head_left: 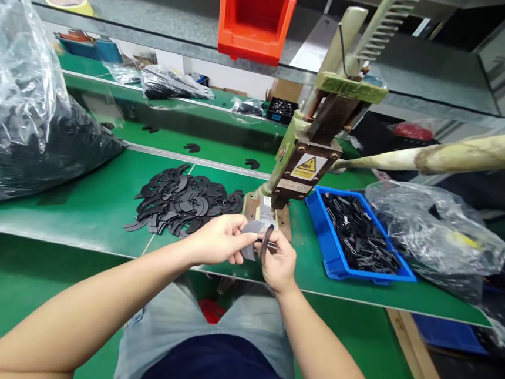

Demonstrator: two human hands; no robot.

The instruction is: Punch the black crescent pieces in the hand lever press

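Note:
Just in front of the hand press (307,155), my left hand (224,239) pinches a dark grey curved plastic part (249,250). My right hand (280,261) is closed at the other side of that part, fingers around a thin black piece (271,244) whose exact kind I cannot make out. The two hands almost meet over the table's front edge. Left of the press lies a heap of similar black curved parts (182,198). A blue tray (329,253) of small narrow black pieces (356,230) stands to the right of the press.
A big clear plastic bag (20,115) of dark parts fills the left of the green table (89,198). The press lever (444,157) reaches far right above another plastic bag (441,226). An orange bin (259,18) hangs at the shelf edge. Loose curved parts (192,148) lie behind.

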